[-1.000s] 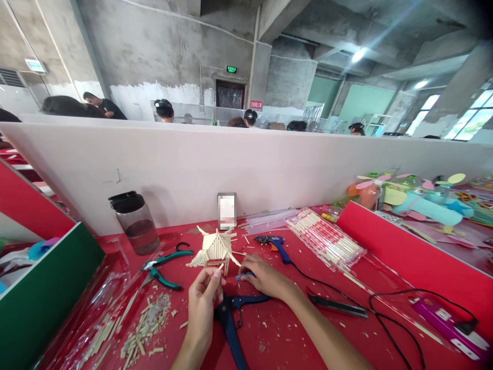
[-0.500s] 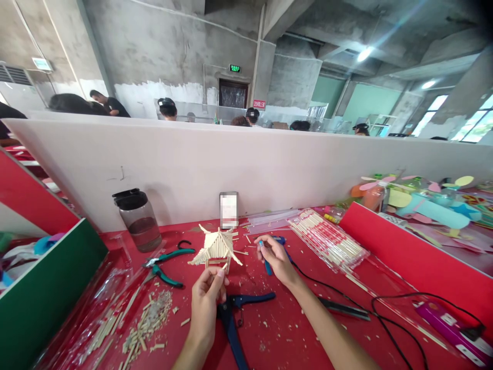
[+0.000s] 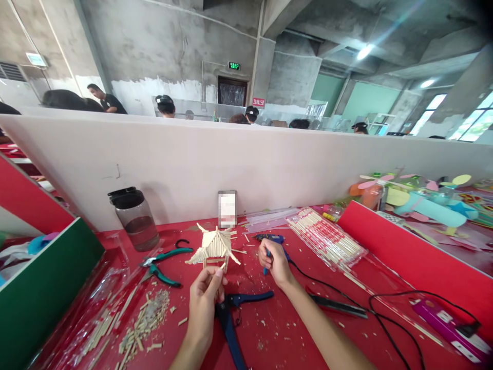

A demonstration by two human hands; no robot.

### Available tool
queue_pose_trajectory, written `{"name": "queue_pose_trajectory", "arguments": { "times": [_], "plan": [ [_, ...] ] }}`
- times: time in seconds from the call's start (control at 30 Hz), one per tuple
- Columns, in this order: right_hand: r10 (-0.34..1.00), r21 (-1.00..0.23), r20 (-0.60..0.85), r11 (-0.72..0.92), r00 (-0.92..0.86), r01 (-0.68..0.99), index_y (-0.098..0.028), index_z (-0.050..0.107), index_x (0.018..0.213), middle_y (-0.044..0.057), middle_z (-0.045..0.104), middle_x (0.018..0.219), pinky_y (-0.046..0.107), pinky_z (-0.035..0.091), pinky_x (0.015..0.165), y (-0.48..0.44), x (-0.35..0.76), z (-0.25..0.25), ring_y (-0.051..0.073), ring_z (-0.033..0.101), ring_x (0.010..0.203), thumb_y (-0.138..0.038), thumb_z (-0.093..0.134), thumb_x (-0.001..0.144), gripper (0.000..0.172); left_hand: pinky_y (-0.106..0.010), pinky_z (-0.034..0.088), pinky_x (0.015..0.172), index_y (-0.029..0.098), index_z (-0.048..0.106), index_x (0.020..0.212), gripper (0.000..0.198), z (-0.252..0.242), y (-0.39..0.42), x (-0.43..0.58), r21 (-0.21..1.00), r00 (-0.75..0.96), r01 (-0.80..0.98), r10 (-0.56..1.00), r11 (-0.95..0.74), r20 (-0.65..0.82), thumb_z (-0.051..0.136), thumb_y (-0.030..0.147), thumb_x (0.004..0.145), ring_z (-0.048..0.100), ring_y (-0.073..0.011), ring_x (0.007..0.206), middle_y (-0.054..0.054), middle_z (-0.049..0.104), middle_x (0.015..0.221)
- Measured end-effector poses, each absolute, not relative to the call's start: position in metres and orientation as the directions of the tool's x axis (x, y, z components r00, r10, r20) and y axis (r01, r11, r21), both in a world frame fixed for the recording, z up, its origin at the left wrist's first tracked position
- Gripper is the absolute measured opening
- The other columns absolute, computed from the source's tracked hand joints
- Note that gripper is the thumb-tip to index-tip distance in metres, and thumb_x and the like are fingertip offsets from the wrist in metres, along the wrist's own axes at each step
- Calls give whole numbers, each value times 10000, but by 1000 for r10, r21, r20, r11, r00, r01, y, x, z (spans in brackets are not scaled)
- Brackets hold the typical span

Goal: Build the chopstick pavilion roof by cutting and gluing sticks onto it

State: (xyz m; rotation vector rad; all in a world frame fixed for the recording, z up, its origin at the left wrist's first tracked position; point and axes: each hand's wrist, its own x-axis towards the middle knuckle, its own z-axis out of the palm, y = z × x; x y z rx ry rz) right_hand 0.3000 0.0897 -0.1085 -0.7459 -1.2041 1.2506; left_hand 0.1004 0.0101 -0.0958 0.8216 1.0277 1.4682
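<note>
My left hand is closed, pinching a short wooden stick between thumb and fingertips. Just behind it stands a small model pavilion built of wooden sticks, with a sloping roof and upturned corners. To the right, my right hand is curled around a slim blue tool; most of it is hidden by the fingers, so its kind is unclear. A blue glue gun lies just beyond that hand. Below the left hand rests a dark blue handled cutter, its handles spread.
Green-handled pliers, stick offcuts and a water bottle are at left. A phone leans on the white partition. Packaged sticks, a black cord and a purple power strip lie at right.
My right hand has curled its fingers further around the blue tool and turned slightly. The left hand keeps its pinch on the stick. The whole view has shifted a little.
</note>
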Motion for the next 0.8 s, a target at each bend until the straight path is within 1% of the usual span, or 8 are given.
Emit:
{"name": "queue_pose_trajectory", "arguments": {
  "times": [0.17, 0.27, 0.4, 0.5, 0.57, 0.67, 0.73, 0.8],
  "plan": [
    [962, -906, 271, 240, -41, -349, -236, 406, 686, -108, 314, 503, 217, 170, 415, 86, 295, -106, 78, 182, 408, -489, 546, 936, 383, -172, 300, 450, 175, 639, 775, 342, -94, 10, 101, 926, -149, -377, 988, -29, -30, 766, 489, 819, 402, -68, 460, 51, 558, 586],
    [960, -896, 279, 264, 9, -357, -241, 404, 695, -103, 339, 497, 222, 167, 409, 84, 294, -106, 81, 191, 404, -516, 549, 940, 396, -175, 310, 455, 179, 636, 764, 353, -93, 9, 101, 928, -143, -371, 989, -34, -21, 759, 505, 825, 407, -74, 461, 60, 526, 559],
    [961, -891, 277, 266, 25, -368, -246, 397, 699, -99, 362, 489, 225, 182, 409, 83, 296, -107, 85, 207, 400, -459, 576, 918, 355, -187, 310, 451, 184, 631, 728, 378, -91, 9, 102, 932, -148, -361, 989, -37, -18, 766, 529, 805, 400, -84, 454, 69, 482, 514],
    [963, -885, 270, 256, 19, -390, -251, 363, 694, -109, 336, 486, 222, 172, 398, 84, 298, -104, 84, 174, 391, -411, 555, 907, 328, -186, 313, 455, 186, 630, 737, 373, -90, 8, 103, 931, -146, -364, 989, -37, -17, 769, 525, 804, 403, -82, 460, 66, 503, 536],
    [965, -886, 263, 241, -2, -397, -255, 350, 684, -116, 302, 480, 220, 160, 392, 85, 299, -102, 83, 142, 389, -419, 541, 897, 330, -183, 306, 455, 184, 627, 730, 377, -90, 8, 103, 933, -144, -359, 989, -35, -18, 766, 526, 808, 400, -82, 459, 67, 495, 529],
    [964, -895, 258, 218, -55, -389, -256, 363, 654, -125, 231, 461, 218, 139, 387, 85, 298, -99, 81, 105, 390, -485, 528, 887, 366, -182, 307, 453, 181, 632, 739, 384, -90, 8, 104, 932, -148, -361, 989, -31, -25, 773, 534, 795, 402, -81, 460, 57, 524, 553],
    [961, -901, 266, 217, -82, -377, -254, 375, 631, -125, 211, 451, 220, 132, 387, 83, 297, -94, 80, 99, 389, -540, 509, 892, 410, -181, 314, 453, 178, 637, 749, 389, -90, 8, 104, 929, -149, -370, 988, -24, -34, 783, 537, 783, 404, -78, 463, 49, 552, 585],
    [955, -900, 284, 235, -87, -366, -253, 375, 621, -123, 203, 451, 223, 136, 393, 81, 298, -86, 80, 97, 393, -576, 492, 898, 441, -180, 318, 453, 177, 636, 744, 395, -90, 8, 105, 926, -146, -377, 988, -15, -43, 787, 540, 779, 399, -78, 464, 53, 538, 580]
  ]
}}
